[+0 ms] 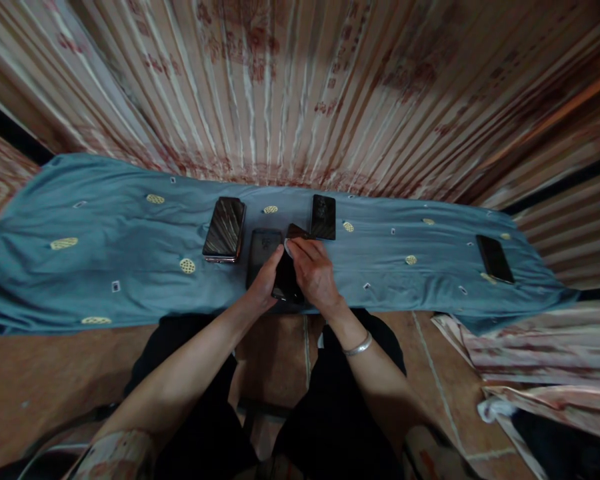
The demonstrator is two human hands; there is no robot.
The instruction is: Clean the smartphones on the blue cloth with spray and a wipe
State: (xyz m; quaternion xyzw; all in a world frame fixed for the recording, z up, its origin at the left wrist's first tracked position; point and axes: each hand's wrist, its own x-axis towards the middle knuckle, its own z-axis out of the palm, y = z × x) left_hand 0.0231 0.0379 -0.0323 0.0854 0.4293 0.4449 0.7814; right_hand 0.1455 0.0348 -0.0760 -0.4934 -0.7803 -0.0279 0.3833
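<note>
A black smartphone [287,277] is held just above the near edge of the cloth, its glossy face towards me. My left hand [264,285] grips its left side, with the thumb along the edge. My right hand [315,268] is closed over the phone's upper right part. Its fingertips pinch something small and pale [288,247], too little exposed to name. Behind and left of the held phone lies a flat dark rectangular thing [261,248], partly covered by my left hand. A stack of phones [225,228] sits farther left.
Another dark phone [323,217] lies behind my hands, and one more [495,259] lies at the far right. A blue-green cloth [380,267] with yellow prints covers the narrow table. Pleated curtains [290,100] hang directly behind it.
</note>
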